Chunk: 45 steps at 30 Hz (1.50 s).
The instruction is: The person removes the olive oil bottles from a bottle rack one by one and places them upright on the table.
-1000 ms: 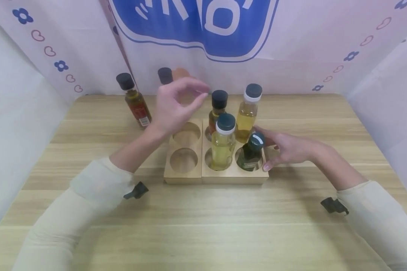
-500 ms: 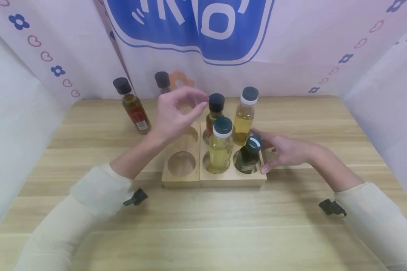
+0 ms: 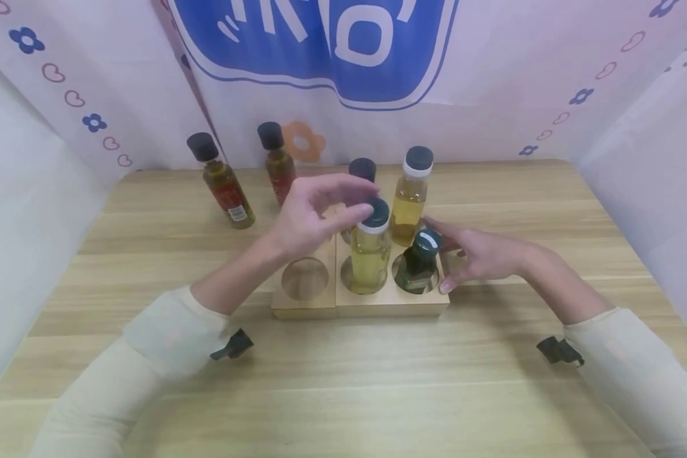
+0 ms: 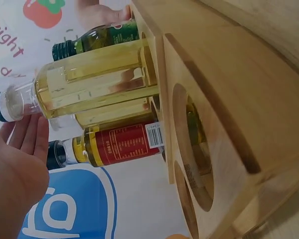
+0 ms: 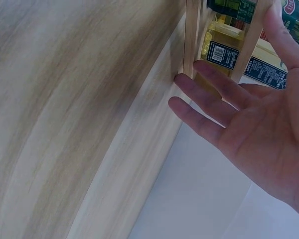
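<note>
My left hand point(image 3: 309, 213) is at the dark green cap of a pale-yellow oil bottle point(image 3: 369, 261), thumb and fingers on either side, not closed. In the left wrist view its extended fingers point(image 4: 34, 133) lie behind the bottle's neck; contact is unclear. The bottle stands in a hole of the wooden rack point(image 3: 392, 308). My right hand point(image 3: 483, 254) rests at the rack's right end, thumb on the top edge, fingers loosely extended along the side. Also in the rack are a dark green bottle point(image 3: 419, 270), an amber oil bottle point(image 3: 408, 210) and a partly hidden black-capped bottle point(image 3: 362, 168).
Two black-capped, red-labelled bottles stand behind the rack to the left, one at the far left point(image 3: 228, 194) and one nearer the middle point(image 3: 277, 162). The rack's left section shows an empty front hole point(image 3: 305, 278). A printed cloth point(image 3: 481, 121) hangs behind the table point(image 3: 343, 388).
My left hand has moved down and right, from near the black-capped bottle to the pale-yellow bottle's cap, uncovering the bottle behind it. My right hand has stayed at the rack.
</note>
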### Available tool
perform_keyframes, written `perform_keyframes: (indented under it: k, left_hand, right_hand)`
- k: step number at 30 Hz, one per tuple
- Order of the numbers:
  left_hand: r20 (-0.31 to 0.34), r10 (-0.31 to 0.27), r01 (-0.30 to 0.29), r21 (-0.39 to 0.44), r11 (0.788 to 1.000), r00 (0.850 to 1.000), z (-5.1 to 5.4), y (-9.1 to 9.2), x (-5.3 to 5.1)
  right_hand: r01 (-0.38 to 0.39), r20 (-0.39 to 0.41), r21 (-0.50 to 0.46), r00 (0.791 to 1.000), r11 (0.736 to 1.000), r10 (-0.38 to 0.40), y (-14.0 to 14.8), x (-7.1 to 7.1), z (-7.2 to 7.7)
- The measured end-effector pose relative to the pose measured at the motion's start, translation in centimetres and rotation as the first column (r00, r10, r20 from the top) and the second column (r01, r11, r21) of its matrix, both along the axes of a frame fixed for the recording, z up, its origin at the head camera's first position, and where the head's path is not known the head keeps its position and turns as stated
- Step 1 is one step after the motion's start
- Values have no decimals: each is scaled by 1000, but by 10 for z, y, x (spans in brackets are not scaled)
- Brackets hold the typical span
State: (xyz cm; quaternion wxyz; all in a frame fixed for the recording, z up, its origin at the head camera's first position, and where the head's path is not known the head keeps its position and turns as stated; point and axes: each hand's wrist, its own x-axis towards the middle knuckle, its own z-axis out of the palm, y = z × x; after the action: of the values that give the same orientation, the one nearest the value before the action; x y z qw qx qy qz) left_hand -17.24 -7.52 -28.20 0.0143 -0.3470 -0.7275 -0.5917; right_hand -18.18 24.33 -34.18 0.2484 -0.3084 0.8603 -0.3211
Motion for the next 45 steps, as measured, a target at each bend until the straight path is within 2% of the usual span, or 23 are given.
perform_keyframes:
  k: [3, 7, 14, 24, 30, 38, 45]
  left_hand:
    - [-15, -57, 57, -9, 998, 998, -3, 0, 1]
    - [-51, -95, 94, -13, 995, 994, -5, 1, 0]
    - [-34, -142, 143, 5, 990, 989, -7, 4, 1]
    - [-39, -155, 155, -3, 988, 987, -5, 6, 5]
    - [-20, -126, 126, -3, 992, 992, -6, 5, 7]
    - [-83, -125, 127, 11, 992, 989, -6, 4, 7]
    - [-97, -98, 101, 24, 995, 990, -6, 4, 4]
  right_hand:
    - [2, 4, 8, 1000, 1000, -2, -1, -1, 1]
    - [4, 4, 3, 1000, 1000, -4, 0, -1, 2]
    - [5, 6, -4, 1000, 1000, -5, 3, 3, 3]
    - [6, 6, -7, 1000, 1000, -6, 2, 4, 2]
    - [7, 10, -5, 1000, 1000, -7, 0, 6, 1]
    - [11, 6, 3, 1000, 1000, -11, -2, 4, 1]
    - [8, -3, 8, 1000, 1000, -8, 0, 1, 1]
